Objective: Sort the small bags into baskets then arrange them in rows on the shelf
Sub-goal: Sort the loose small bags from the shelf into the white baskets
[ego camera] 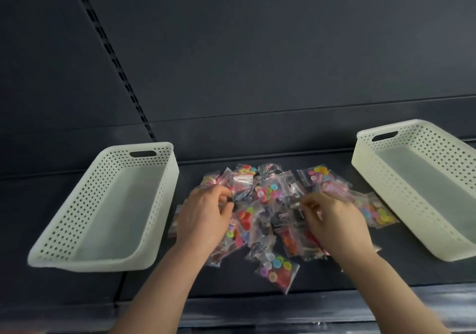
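Observation:
A heap of several small clear zip bags point(268, 199) lies on the dark shelf between two white perforated baskets. Some bags hold coloured buttons, others dark metal bits. One button bag point(277, 269) lies alone at the front of the heap. My left hand point(206, 217) is over the heap's left side, its fingers curled and pinching a bag with dark contents point(243, 195). My right hand point(332, 220) is over the right side, its fingertips pinching a bag of small metal parts point(296, 206). The left basket point(85, 199) and right basket point(386, 176) hold nothing.
The dark shelf point(334, 279) has a raised front edge below my forearms. A dark back panel with a slotted upright point(121, 75) rises behind the baskets. The right basket runs out of view at the right edge.

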A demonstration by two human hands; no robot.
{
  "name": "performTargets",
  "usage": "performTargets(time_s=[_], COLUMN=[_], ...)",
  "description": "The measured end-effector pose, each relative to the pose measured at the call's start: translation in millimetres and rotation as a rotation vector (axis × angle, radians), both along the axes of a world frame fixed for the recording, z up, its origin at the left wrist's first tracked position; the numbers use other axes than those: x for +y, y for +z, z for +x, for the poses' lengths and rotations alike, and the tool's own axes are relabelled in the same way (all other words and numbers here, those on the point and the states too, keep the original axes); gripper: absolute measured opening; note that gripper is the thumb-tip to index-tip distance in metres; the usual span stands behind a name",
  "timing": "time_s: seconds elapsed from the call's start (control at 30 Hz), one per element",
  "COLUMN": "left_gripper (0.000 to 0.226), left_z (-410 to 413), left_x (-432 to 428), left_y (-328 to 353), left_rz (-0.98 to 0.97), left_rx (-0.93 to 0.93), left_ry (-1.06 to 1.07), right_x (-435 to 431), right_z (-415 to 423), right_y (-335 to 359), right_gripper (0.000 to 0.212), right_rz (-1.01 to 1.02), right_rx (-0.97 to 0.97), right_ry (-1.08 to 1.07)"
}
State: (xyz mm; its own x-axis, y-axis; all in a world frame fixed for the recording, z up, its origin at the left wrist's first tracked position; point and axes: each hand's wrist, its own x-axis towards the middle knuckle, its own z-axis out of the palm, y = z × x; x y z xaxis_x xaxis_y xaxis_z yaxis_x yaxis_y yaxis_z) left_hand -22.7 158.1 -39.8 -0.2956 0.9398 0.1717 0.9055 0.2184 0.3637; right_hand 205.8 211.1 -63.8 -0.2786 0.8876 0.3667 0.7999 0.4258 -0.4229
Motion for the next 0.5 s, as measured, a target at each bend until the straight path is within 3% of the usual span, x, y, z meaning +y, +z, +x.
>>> performTargets(time_s=[0.17, 0.3, 0.5], left_gripper=[0.034, 0.026, 0.009], left_z=[8, 16, 18], left_x=[25, 38, 44], left_y=[3, -1, 8], left_rz=[0.011, -0.032, 0.107], left_rx=[0.026, 0.041, -0.144], left_ry=[0.067, 0.057, 0.082], right_x=[13, 18, 30], right_z=[-28, -31, 8], right_y=[6, 6, 30], right_gripper=[0.034, 0.017, 0.002], right_rz=[-0.083, -0.074, 0.015], right_rx=[-0.065, -0.128, 0.139], right_ry=[0.257, 0.330, 0.020])
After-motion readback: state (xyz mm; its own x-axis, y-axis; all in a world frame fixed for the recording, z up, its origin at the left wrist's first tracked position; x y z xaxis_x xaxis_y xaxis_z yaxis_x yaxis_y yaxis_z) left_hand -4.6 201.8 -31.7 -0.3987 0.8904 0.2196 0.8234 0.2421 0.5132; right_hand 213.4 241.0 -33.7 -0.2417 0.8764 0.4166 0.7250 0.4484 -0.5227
